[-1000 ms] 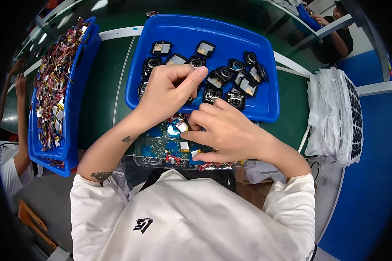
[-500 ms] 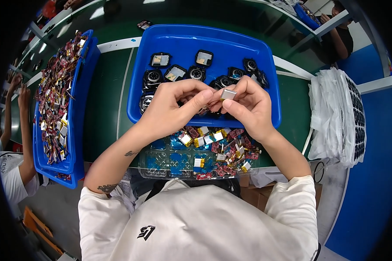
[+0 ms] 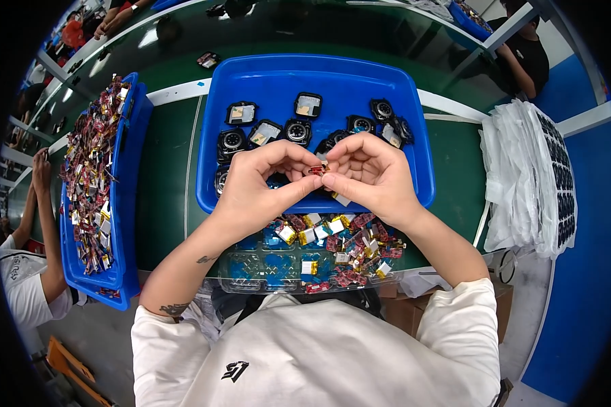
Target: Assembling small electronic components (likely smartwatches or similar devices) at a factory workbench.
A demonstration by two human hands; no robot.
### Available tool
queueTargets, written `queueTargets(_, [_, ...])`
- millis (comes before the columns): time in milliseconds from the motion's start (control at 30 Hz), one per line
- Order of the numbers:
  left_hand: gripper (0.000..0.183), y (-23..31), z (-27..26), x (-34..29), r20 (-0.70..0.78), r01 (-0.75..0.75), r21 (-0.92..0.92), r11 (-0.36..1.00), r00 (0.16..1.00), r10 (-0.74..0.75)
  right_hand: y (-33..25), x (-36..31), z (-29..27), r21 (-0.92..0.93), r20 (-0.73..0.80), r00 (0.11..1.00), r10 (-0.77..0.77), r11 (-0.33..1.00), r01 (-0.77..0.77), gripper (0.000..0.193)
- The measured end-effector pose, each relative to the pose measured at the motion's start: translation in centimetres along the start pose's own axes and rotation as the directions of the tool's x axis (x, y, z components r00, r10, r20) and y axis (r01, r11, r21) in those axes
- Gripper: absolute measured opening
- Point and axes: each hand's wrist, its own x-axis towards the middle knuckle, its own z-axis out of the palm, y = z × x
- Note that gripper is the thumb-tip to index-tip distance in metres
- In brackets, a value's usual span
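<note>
My left hand [image 3: 254,183] and my right hand [image 3: 377,178] meet over the near part of a blue tub [image 3: 312,66]. Fingertips of both hands pinch a small red circuit board [image 3: 317,169] between them. Below the right fingers shows a silver battery [image 3: 341,199]; whether it is wired to the board is hidden. Inside the tub lie several black watch cases, some with round backs [image 3: 297,131] and some with open, pale insides [image 3: 308,105]. Nearest to me, under my wrists, a clear plastic tray [image 3: 248,273] holds red boards [image 3: 349,277] and silver-and-yellow batteries [image 3: 309,267].
At the left, a blue bin [image 3: 125,224] is heaped with boards and batteries. A stack of white sheets [image 3: 516,180] with black pieces stands at the right. One loose device [image 3: 208,60] lies on the green table [image 3: 163,183] behind the tub. Other people work at the left and far right.
My hands have come closer together. The battery earlier held up in my right fingers now shows lower, beneath them, and the red board is between both hands. The view has shifted slightly.
</note>
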Motion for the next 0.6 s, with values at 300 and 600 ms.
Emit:
queueTargets(300, [0.011, 0.00, -0.12, 0.02, -0.098, -0.318, 0.366, 0.875, 0.921, 0.376, 0.28, -0.22, 0.44, -0.084, -0.084, 0.992, -0.097, 0.992, 0.090, 0.014])
queueTargets(600, [0.008, 0.42, 0.19, 0.41, -0.135, -0.288, 0.446, 0.848, 0.914, 0.381, 0.21, -0.06, 0.20, -0.064, -0.021, 0.998, -0.062, 0.996, 0.060, 0.016])
